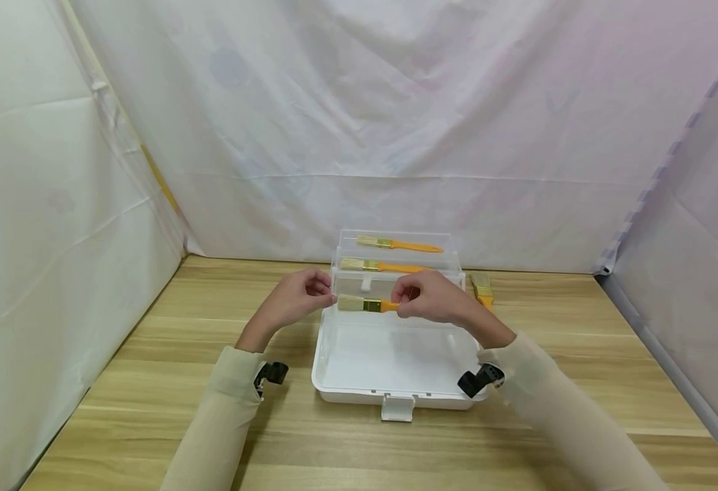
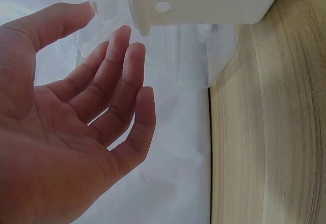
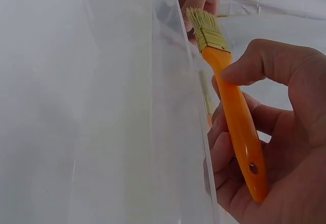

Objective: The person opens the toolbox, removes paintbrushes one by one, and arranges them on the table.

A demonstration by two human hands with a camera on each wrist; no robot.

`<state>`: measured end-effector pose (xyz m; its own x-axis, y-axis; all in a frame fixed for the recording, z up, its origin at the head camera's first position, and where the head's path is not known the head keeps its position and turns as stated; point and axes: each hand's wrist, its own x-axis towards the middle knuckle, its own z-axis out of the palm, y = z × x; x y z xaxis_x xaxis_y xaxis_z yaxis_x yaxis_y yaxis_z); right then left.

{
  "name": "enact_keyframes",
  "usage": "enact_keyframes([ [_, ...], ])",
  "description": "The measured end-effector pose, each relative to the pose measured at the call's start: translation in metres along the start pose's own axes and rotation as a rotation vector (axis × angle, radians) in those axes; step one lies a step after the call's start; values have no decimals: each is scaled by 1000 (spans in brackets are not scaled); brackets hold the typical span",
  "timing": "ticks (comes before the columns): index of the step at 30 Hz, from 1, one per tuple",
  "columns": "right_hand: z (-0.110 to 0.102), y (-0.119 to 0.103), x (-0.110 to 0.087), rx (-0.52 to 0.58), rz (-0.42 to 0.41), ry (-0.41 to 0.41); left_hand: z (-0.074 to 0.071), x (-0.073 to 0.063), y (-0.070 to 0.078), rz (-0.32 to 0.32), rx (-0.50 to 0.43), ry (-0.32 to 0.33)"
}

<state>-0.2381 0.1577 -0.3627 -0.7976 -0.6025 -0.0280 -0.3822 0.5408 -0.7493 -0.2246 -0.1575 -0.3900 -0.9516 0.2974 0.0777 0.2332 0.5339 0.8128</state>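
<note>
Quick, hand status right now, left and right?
Left hand: open, fingers relaxed, holding nothing.
Right hand: closed, holding a flat, pale-bristled, orange-handled paintbrush by its handle.

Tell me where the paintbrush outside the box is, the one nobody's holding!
In the head view, that paintbrush lies on the table, just right of the white box, partly hidden by the right arm.

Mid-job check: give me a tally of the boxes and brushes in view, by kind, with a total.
White rectangular plastic box: 1
Flat paintbrushes with orange handles and pale bristles: 4 (1 held in the right hand, 2 in clear plastic upper trays, 1 on the wood-grained table)
Total: 5
</note>
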Motion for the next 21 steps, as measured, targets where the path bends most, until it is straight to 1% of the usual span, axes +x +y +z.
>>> enact_keyframes([
  [7, -1, -3, -6, 24, -11, 13, 0, 0, 0, -4, 2, 2],
  [11, -2, -1, -10, 28, -18, 41, 1, 0, 1, -20, 3, 3],
  [15, -5, 3, -14, 39, -14, 71, 1, 0, 1, -20, 1, 3],
  [21, -13, 8, -22, 100, 6, 115, 0, 0, 0, -14, -10, 4],
])
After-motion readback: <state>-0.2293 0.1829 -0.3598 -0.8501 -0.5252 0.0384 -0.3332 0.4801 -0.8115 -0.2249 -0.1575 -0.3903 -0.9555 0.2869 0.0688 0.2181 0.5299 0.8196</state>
